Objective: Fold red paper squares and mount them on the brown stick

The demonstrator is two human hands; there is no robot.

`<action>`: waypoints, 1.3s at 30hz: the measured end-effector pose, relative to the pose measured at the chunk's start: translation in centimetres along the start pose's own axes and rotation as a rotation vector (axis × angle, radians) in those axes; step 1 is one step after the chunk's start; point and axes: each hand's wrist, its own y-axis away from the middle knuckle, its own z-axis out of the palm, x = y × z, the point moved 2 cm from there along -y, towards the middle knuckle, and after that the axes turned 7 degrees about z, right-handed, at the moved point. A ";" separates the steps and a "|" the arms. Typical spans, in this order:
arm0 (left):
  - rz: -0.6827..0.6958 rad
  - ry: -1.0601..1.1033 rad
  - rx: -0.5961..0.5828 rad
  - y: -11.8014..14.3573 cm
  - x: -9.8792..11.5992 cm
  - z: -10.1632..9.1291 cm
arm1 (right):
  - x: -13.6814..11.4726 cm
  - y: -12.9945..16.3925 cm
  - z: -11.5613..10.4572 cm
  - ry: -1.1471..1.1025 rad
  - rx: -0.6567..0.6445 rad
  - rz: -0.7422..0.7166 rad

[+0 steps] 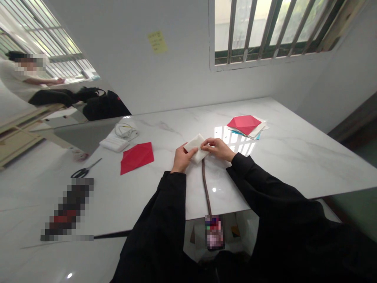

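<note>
A small piece of folded white paper (196, 146) is held above the table, tilted, near its middle. My left hand (183, 158) grips its left side, with the thumb lying across the front. The fingertips of my right hand (216, 148) are pinched together at the paper's right edge, covering that part. Below the paper, a dark brown cord (205, 181) runs down to a blurred phone-like object (215, 234) at the table's front edge. To the left of my hands lies a creased red paper (137, 157).
Scissors (84, 169), a white packet (114, 144) with a coiled white cable (125, 130), and a pixelated dark object (69, 208) are on the left. Red, white and blue papers (245, 125) are stacked at the back right. A person (20, 80) sits at far left.
</note>
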 end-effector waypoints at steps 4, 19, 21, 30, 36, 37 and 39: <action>0.018 -0.032 -0.032 0.0 0.0 0.0 | 0.3 -0.1 0.2 0.049 0.044 -0.062; -0.031 0.012 -0.040 0.0 -0.2 0.2 | 0.7 -0.2 0.5 0.111 0.063 -0.055; -0.016 0.004 -0.043 0.0 -0.2 0.1 | 0.6 -0.2 0.5 0.115 0.054 -0.066; 0.014 -0.014 -0.053 0.2 0.3 0.1 | 0.6 -0.1 0.7 0.099 0.065 -0.051; 0.008 -0.019 -0.048 0.2 0.3 0.2 | 0.7 -0.2 0.8 0.116 0.065 -0.037; 0.007 -0.013 -0.046 0.2 0.3 0.2 | 0.7 -0.2 0.8 0.117 0.066 -0.034; 0.003 0.006 -0.041 0.2 0.3 0.2 | 0.6 -0.2 0.8 0.122 0.064 -0.033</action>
